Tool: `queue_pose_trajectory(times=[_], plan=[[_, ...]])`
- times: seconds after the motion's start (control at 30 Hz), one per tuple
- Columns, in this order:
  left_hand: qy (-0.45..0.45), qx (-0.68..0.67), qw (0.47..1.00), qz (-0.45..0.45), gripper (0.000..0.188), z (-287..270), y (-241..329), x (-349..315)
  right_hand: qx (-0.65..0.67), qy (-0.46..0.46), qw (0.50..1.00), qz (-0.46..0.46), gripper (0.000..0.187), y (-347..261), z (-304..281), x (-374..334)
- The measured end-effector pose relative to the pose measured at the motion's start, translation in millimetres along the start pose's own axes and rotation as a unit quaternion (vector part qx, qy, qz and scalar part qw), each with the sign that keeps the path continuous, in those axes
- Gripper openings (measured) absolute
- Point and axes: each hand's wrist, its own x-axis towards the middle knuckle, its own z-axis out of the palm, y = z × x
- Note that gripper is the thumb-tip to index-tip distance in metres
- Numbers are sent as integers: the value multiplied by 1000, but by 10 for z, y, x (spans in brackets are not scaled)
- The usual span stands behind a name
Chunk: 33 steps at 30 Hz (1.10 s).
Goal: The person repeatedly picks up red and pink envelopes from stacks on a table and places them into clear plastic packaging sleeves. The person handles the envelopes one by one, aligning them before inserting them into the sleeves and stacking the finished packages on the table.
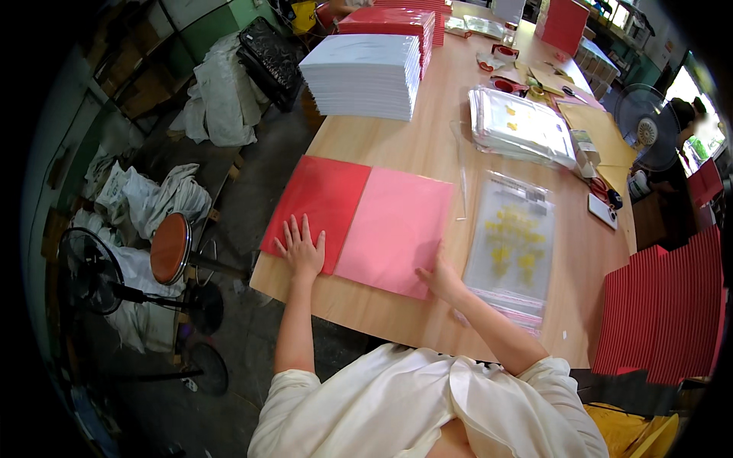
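An open folder [353, 221] lies flat near the table's front left edge, its left panel red and its right panel pink. My left hand [304, 252] rests on the red panel, palm down with fingers spread. At the lower right edge of the pink panel is my right hand [439, 275]. Its thumb lies over the panel and its fingers are at the edge, partly hidden, pinching it. Just right of that hand sits a stack of clear plastic sleeves [511, 244] with yellow printing.
Stacks of white [363, 72] and red [393, 27] folders stand at the far left. Farther right lie packed clear sleeves [519, 126], a phone [602, 211], scissors and tape. Red folders [660, 305] are piled at right. A stool [170, 248] and fan [88, 271] stand left.
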Motion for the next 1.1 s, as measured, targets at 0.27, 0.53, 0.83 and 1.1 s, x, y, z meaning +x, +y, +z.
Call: queue_pose_trajectory(times=[0.27,0.53,0.83,1.1], plan=[[39,-15,983,178,66,-277,534,-172,-112,41,993,-23,90,193,85,93],[-2,-33,977,212,62,132,448,-268,-100,110,974,-173,61,170,-460,-618],[168,-291,879,338,28,-719,1515,-482,-377,531,748,-131,15,-360,-3386,-3494],[-75,-510,629,582,25,-2141,4263,-1475,-463,423,765,149,38,-176,-4894,-4522]])
